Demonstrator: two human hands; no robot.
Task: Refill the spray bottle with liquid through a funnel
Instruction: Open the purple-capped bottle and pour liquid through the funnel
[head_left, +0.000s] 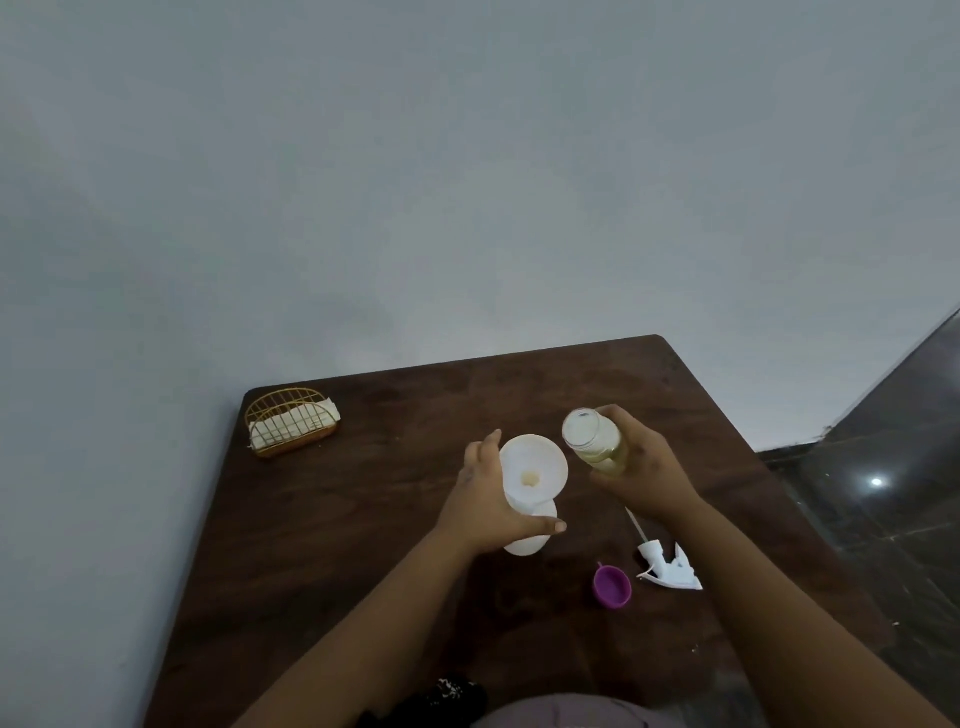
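A white spray bottle (527, 543) stands on the dark wooden table (337, 545) with a white funnel (535, 467) set in its neck. A little yellowish liquid sits at the funnel's hole. My left hand (488, 499) wraps around the bottle just under the funnel. My right hand (641, 467) holds a clear bottle of yellow liquid (592, 441), tilted with its open mouth toward the funnel, a short way to the funnel's right. The white spray head (667, 564) with its tube lies on the table near my right forearm.
A purple cap (612, 585) lies on its side beside the spray head. A gold wire holder with white napkins (291, 428) stands at the table's far left corner. A grey wall is behind the table, dark floor tiles (883, 493) to the right.
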